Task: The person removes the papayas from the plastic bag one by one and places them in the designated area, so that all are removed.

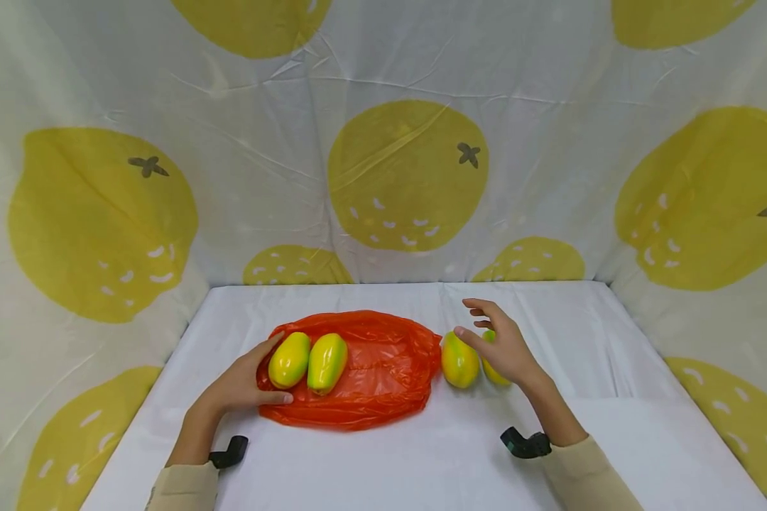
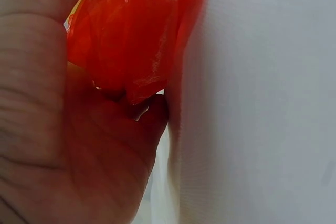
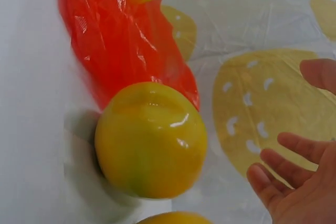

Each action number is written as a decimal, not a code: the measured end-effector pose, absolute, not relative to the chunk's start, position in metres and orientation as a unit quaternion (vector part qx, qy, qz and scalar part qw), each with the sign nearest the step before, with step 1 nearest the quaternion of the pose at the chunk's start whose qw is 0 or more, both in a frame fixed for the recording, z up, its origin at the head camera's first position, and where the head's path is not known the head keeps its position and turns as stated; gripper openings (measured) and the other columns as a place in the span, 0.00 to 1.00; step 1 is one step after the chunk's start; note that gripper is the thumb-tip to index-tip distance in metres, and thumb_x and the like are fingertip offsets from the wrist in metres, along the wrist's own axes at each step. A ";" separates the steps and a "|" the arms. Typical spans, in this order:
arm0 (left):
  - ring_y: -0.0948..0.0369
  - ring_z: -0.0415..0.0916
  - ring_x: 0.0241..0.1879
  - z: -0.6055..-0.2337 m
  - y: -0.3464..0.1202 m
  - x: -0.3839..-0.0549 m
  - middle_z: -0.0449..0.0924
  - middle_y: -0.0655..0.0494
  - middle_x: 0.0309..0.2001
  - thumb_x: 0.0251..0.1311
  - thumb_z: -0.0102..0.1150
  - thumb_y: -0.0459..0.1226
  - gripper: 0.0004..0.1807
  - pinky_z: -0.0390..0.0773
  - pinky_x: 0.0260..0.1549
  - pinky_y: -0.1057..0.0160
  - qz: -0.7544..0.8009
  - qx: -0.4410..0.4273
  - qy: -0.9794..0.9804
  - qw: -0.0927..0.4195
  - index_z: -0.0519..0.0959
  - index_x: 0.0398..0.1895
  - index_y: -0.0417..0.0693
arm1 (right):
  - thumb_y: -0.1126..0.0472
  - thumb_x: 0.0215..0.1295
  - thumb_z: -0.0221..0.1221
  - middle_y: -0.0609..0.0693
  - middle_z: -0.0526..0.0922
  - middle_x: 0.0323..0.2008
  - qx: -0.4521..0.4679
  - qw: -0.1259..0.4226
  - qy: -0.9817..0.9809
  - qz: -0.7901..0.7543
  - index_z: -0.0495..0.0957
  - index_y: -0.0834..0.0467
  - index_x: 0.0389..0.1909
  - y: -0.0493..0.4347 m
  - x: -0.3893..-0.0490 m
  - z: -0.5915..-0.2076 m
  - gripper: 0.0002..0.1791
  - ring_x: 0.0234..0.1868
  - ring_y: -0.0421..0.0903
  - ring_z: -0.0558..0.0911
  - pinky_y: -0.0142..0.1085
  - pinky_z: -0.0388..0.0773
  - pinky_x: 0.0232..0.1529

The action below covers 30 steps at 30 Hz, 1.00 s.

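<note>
Beige cloth sleeves (image 1: 588, 474) lie nearest. Left hand (image 1: 239, 383) cups the side of a thin red plastic bag (image 1: 383, 369) bearing two glossy yellow-green oval fruits (image 1: 327, 363). Right hand (image 1: 510, 348), fingers spread, overlaps two similar fruits (image 1: 460, 360) beside the bag; its wrist view alone shows the separation.

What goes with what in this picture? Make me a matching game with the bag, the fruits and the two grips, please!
Things:
1. Bag
2. Left grip
3. Fruits
4. Right grip

Clues:
A. Touching the bag's left end
B. Open, to the right of the bag
C. Red
D. Yellow and green

Right pairs: 1-C, 2-A, 3-D, 4-B
</note>
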State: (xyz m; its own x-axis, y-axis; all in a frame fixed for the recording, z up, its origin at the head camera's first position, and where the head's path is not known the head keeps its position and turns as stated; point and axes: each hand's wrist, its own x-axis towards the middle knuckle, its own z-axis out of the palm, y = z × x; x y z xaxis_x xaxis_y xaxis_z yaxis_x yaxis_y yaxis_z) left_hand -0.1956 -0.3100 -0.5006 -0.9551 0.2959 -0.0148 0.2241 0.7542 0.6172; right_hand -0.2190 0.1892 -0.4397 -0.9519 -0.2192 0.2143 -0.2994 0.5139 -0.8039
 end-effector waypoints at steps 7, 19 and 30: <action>0.41 0.62 0.74 -0.503 -0.310 -0.195 0.62 0.45 0.77 0.41 0.80 0.61 0.68 0.71 0.65 0.31 0.323 0.122 0.936 0.067 0.52 0.83 0.52 | 0.47 0.69 0.66 0.53 0.74 0.69 0.175 0.030 -0.855 0.488 0.68 0.55 0.72 0.177 -0.219 -0.437 0.35 0.66 0.56 0.74 0.61 0.73 0.68; 0.40 0.63 0.73 -0.500 -0.309 -0.196 0.63 0.43 0.76 0.41 0.80 0.61 0.67 0.72 0.63 0.30 0.316 0.118 0.939 0.070 0.53 0.82 0.51 | 0.48 0.68 0.65 0.51 0.74 0.68 0.178 0.007 -0.849 0.498 0.69 0.51 0.72 0.159 -0.214 -0.440 0.33 0.67 0.59 0.75 0.59 0.74 0.68; 0.40 0.63 0.73 -0.501 -0.309 -0.196 0.63 0.44 0.76 0.42 0.80 0.60 0.67 0.71 0.65 0.30 0.321 0.129 0.936 0.063 0.53 0.82 0.49 | 0.47 0.69 0.65 0.52 0.75 0.68 0.186 -0.039 -0.834 0.518 0.69 0.49 0.72 0.133 -0.213 -0.440 0.33 0.65 0.60 0.78 0.55 0.79 0.65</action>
